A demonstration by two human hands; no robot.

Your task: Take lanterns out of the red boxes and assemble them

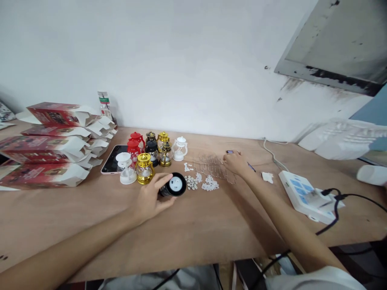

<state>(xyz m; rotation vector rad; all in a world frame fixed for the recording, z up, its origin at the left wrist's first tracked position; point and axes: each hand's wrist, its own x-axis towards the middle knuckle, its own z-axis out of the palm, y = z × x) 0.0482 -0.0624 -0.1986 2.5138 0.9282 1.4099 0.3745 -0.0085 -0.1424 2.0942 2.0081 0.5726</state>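
Observation:
My left hand [154, 196] grips a small black lantern [176, 184] tipped on its side, its round base with a white disc facing me. Over at the back right, my right hand [236, 162] is down on the table with curled fingers. A dark end [229, 152] of something shows by its fingertips, and a thin blue stick [251, 167] pokes out beside the wrist; whether they are one piece I cannot tell. Between the hands lie bent wire handles [211, 166], small round button cells [191, 183] and white plastic pieces [210, 183].
Several small lanterns [165, 155] in red, black, gold and white stand behind my left hand, next to a phone [114, 160]. Red printed boxes [45, 149] are stacked at left. A white power strip [305, 197] with black cables lies at right. A wall closes off the back.

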